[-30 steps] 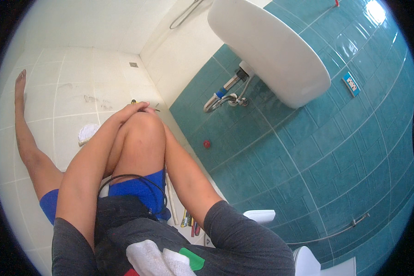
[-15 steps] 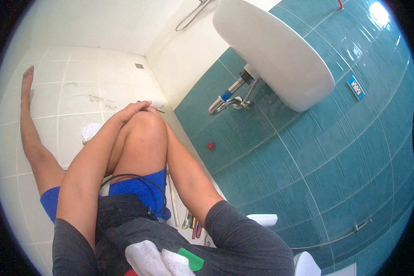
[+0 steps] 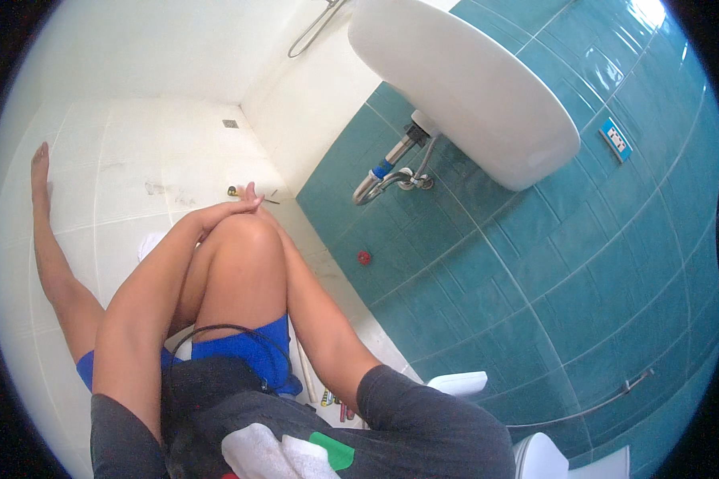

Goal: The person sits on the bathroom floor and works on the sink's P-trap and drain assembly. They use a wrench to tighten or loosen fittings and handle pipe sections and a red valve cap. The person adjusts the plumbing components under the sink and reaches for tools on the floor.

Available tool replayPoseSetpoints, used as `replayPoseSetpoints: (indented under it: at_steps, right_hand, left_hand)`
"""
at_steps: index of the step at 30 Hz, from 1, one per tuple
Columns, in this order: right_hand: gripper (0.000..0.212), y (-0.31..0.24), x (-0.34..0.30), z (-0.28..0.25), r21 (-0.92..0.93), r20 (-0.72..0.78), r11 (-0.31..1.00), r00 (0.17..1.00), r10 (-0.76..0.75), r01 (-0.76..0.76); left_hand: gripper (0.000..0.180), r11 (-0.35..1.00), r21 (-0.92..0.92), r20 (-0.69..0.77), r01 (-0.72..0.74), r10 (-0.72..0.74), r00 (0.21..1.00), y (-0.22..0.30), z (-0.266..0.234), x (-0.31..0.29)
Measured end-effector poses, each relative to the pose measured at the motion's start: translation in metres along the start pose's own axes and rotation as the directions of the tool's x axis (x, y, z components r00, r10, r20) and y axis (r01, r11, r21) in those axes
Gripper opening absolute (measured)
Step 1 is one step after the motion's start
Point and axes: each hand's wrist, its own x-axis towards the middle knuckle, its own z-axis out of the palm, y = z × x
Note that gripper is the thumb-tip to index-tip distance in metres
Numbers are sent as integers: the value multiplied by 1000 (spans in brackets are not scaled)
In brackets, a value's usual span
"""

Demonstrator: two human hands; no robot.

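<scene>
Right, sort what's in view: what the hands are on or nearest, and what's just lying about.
In hand:
- left hand and right hand, both resting on the raised knee
- yellow-handled tool on the floor just beyond them

Lying about:
- white cloth
- red cap
- small tools by the hip
- sink pipe

A white washbasin [image 3: 463,88] hung on the teal tiled wall [image 3: 551,303], chrome drain pipe [image 3: 387,180] beneath it (a small red cap [image 3: 364,258] lower down). The white floor [image 3: 136,152] held a drain grate [image 3: 230,124].
</scene>
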Motion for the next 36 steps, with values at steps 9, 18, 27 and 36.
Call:
replayPoseSetpoints:
  at_steps: [9,18,27,36]
  right_hand:
    - [49,-87,-90,-240,386,-888,561,459,12,733]
    - [64,-200,-102,-290,271,-765,696,587,-264,665]
    - [47,-225,-100,-297,322,-763,659,598,-244,680]
    - [34,-228,-95,-296,269,-828,664,520,-211,697]
  left_hand:
    - [59,990,73,-187,124,-109,976,-20,-20,-11]
    - [59,991,59,-166,121,-110,980,-23,-17,-1]
    - [55,991,31,-173,133,-126,977,-30,-26,17]
    - [55,993,44,-200,111,-100,975,-31,-28,18]
